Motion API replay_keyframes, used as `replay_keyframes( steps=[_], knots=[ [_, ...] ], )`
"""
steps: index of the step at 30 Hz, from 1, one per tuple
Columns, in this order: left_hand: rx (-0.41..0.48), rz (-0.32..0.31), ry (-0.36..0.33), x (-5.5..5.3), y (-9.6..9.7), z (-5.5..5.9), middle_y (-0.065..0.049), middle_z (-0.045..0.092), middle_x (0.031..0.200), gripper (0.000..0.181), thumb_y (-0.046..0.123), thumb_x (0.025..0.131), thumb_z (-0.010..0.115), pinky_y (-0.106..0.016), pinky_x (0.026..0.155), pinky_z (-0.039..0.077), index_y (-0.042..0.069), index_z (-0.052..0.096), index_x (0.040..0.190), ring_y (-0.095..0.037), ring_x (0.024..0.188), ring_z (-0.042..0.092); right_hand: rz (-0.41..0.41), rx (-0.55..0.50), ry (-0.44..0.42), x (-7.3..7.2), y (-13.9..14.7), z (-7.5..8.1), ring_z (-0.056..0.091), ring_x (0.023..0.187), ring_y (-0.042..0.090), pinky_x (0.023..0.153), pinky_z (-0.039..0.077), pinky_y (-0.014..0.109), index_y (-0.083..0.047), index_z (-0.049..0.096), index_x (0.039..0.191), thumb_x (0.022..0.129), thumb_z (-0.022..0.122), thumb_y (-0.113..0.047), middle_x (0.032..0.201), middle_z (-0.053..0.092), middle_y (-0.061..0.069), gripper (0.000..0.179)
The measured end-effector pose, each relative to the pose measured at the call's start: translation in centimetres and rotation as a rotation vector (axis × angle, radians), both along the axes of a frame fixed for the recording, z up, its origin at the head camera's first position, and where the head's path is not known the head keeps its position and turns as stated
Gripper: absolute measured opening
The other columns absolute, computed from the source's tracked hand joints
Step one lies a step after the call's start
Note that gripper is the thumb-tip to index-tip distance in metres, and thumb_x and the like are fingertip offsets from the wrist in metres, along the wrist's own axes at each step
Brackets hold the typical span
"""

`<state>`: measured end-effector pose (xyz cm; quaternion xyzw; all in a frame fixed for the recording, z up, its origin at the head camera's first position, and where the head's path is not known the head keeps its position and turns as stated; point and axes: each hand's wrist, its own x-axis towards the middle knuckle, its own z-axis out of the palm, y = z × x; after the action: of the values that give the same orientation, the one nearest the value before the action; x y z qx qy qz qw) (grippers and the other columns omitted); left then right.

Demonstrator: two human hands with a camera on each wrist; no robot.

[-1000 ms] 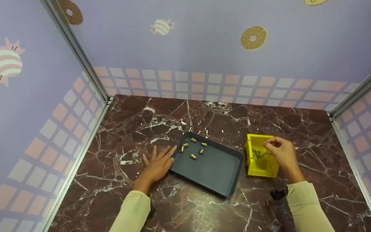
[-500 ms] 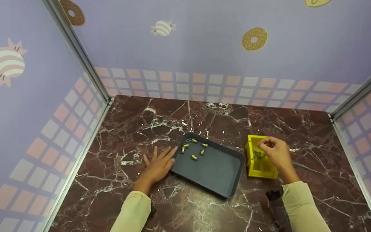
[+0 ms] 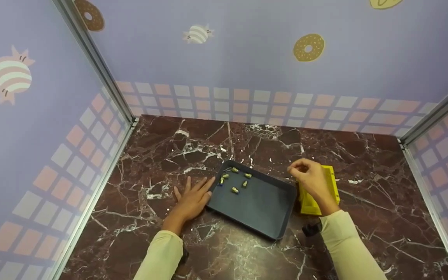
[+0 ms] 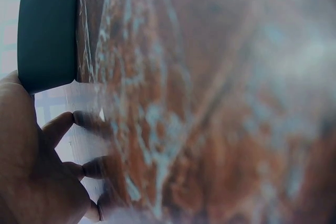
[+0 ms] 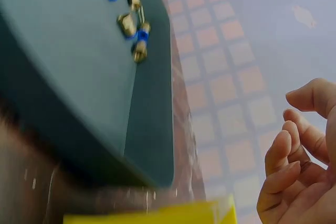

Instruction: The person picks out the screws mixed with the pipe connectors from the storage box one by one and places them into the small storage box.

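My left hand [image 3: 189, 200] lies with spread fingers against the left edge of the dark grey tray [image 3: 255, 206]; the left wrist view shows the hand beside the tray's corner [image 4: 47, 35]. Several brass fittings [image 3: 235, 190], some with blue rings, lie at the tray's far left, beside a thin screw-like piece [image 3: 228, 169]. Above the yellow bin [image 3: 331, 181] and the tray's right corner hovers my right hand [image 3: 310, 179]. Its fingers are loosely bent, thumb near forefinger, and the right wrist view shows nothing between them. The hand covers the dark screws in the bin.
Everything stands on a dark red marbled table [image 3: 193, 144]. Patterned lilac panels [image 3: 247, 58] close off the back and both sides. The bin stands just right of the tray.
My right hand has moved left from over the bin's right side towards the tray, hiding the bin's inside. The left hand, tray and fittings stay put.
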<state>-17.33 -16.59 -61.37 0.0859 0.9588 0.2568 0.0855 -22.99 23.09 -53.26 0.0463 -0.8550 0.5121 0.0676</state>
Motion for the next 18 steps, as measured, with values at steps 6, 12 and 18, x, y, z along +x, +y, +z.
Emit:
replay_keyframes(
  steps=[6, 12, 18],
  knots=[
    [-0.007, 0.003, -0.007, 0.1, 0.1, 0.1, 0.007, 0.028, 0.169, 0.052, 0.051, 0.109, 0.031, -0.082, 0.110, -0.013, 0.052, 0.020, 0.160, -0.047, 0.157, -0.003, 0.046, -0.019, 0.030, -0.8, -3.3, 0.5, 0.058, 0.065, 0.011, 0.057, 0.046, 0.020, -0.007, 0.077, 0.085, 0.085, 0.079, -0.011, 0.075, 0.070, 0.003, 0.004],
    [-0.004, -0.002, -0.003, -0.1, 0.0, 0.1, 0.007, 0.027, 0.169, 0.052, 0.051, 0.109, 0.032, -0.082, 0.110, -0.013, 0.052, 0.019, 0.160, -0.047, 0.157, -0.003, 0.100, 0.048, 0.058, -1.4, -6.8, 0.4, 0.059, 0.063, 0.012, 0.056, 0.047, 0.022, -0.014, 0.078, 0.084, 0.084, 0.081, -0.015, 0.074, 0.072, 0.000, 0.003],
    [0.009, -0.002, -0.010, 0.0, 0.0, 0.1, 0.007, 0.027, 0.169, 0.052, 0.051, 0.109, 0.032, -0.082, 0.110, -0.012, 0.053, 0.019, 0.159, -0.045, 0.158, -0.005, 0.159, 0.120, 0.063, -2.1, -9.7, -0.6, 0.059, 0.064, 0.011, 0.060, 0.048, 0.025, -0.019, 0.077, 0.083, 0.085, 0.081, -0.021, 0.072, 0.070, -0.004, 0.004]
  ],
)
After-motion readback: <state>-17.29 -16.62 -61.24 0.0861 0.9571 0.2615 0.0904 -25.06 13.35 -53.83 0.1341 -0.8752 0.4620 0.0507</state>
